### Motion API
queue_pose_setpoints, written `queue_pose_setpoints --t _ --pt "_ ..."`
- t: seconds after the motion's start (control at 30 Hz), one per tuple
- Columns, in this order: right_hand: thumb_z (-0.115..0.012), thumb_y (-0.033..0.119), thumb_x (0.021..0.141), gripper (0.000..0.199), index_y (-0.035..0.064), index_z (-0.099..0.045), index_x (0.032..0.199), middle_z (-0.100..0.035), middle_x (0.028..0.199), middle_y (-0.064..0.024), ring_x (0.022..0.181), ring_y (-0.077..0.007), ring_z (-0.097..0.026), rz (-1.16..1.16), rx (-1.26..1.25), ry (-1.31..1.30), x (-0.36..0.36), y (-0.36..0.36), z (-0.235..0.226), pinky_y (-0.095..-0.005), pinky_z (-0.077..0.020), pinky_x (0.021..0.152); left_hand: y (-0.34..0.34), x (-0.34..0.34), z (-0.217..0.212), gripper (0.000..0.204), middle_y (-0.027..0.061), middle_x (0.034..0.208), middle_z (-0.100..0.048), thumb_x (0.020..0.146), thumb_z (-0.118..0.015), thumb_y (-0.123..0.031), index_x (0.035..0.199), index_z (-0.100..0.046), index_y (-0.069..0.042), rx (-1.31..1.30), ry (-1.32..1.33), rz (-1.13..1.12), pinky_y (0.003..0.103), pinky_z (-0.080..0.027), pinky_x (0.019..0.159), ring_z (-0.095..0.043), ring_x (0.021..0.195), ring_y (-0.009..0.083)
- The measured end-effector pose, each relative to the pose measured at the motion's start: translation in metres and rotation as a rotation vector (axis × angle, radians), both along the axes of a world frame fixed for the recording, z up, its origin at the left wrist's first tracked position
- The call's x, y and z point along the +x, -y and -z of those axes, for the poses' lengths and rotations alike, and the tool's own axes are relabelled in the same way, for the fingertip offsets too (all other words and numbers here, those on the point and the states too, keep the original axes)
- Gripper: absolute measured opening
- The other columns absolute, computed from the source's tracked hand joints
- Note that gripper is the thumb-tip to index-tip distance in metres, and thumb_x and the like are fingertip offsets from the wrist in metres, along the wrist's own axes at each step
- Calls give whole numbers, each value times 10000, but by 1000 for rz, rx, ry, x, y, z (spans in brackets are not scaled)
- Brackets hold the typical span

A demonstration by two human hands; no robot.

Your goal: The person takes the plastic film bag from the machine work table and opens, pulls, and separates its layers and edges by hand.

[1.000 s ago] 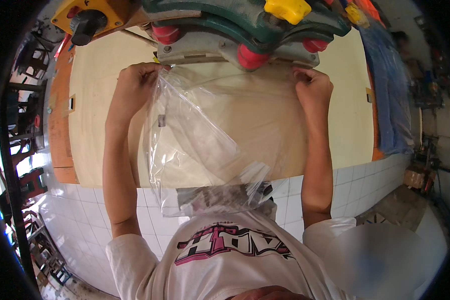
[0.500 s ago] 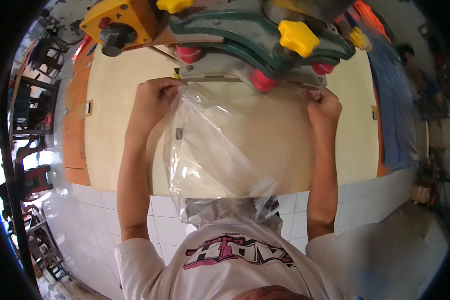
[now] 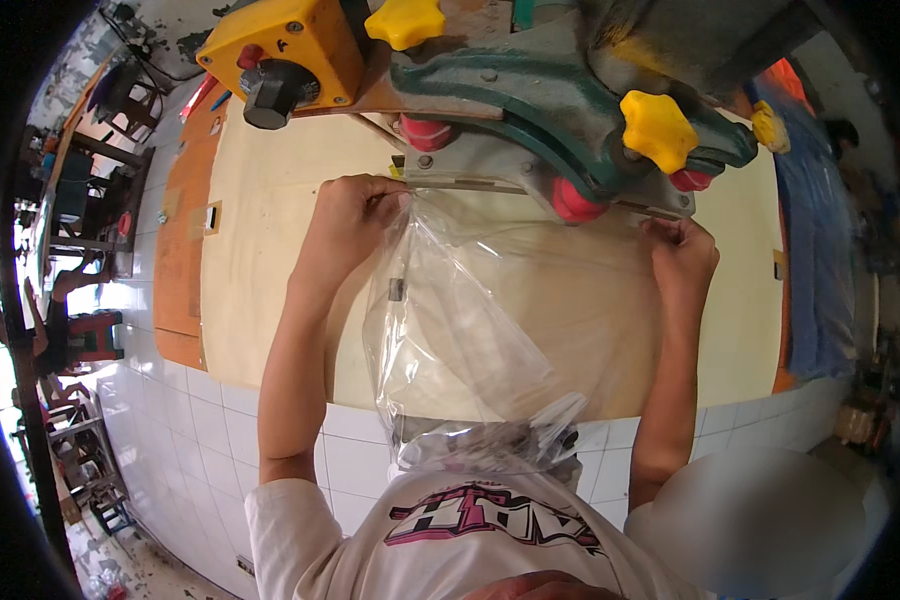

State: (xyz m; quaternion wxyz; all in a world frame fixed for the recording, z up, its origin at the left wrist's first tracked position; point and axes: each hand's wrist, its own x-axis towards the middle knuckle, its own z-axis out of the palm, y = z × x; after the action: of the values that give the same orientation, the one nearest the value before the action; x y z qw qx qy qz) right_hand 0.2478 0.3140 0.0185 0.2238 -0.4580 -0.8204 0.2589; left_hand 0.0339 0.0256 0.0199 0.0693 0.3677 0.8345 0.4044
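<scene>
A sheet of clear plastic film (image 3: 485, 340) spreads between my hands, its near end hanging over the table's front edge toward my shirt. My left hand (image 3: 355, 220) is closed, pinching the film's far left corner. At the far right corner, my right hand (image 3: 682, 250) pinches the film in the same way. Both sets of fingertips are close to the lower edge of a grey metal plate (image 3: 470, 170) on a press machine (image 3: 530, 100). This machine has a dark green curved bracket, red round parts and yellow star-shaped knobs (image 3: 660, 130).
A pale yellow board (image 3: 260, 280) covers the wooden table (image 3: 180, 270). A yellow control box (image 3: 280, 60) with a black knob overhangs the far left. Blue wrapped material (image 3: 818, 250) lies along the right side. White floor tiles (image 3: 210, 430) show below; another person sits at far left.
The whole view has shifted, so the machine, table and my hands appear farther right and lower. Both hands keep their pinch on the film near the plate.
</scene>
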Motion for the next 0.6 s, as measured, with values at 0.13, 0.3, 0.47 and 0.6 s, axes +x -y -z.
queue_pose_setpoints --t 0.13,0.3,0.47,0.6 --pt "-710 135 768 152 -15 -705 790 -688 695 -146 626 -239 -662 -7 -15 -26 1 0 2 -355 -509 645 0 -1 1 176 206 825 -695 808 -637 30 968 -711 38 -9 31 -8 332 -514 703 -674 705 278" --pt "-722 155 798 200 -37 -702 852 -651 666 -74 602 -148 -582 -55 15 -46 3 -2 4 -306 -472 609 0 -2 6 174 208 810 -688 812 -642 22 971 -713 29 0 32 -3 325 -509 693 -660 676 269" --pt "-714 130 763 145 -13 -700 786 -690 701 -141 633 -236 -667 -47 7 -41 1 2 -2 -349 -513 650 1 -5 11 169 207 805 -686 820 -645 4 974 -715 20 -6 -3 -9 319 -502 677 -640 644 253" --pt "-717 132 761 145 -11 -695 778 -689 697 -140 626 -241 -663 -37 -2 -59 3 -2 3 -353 -512 644 2 -9 17 215 164 855 -704 792 -621 51 990 -703 46 5 62 3 293 -502 716 -638 734 192"
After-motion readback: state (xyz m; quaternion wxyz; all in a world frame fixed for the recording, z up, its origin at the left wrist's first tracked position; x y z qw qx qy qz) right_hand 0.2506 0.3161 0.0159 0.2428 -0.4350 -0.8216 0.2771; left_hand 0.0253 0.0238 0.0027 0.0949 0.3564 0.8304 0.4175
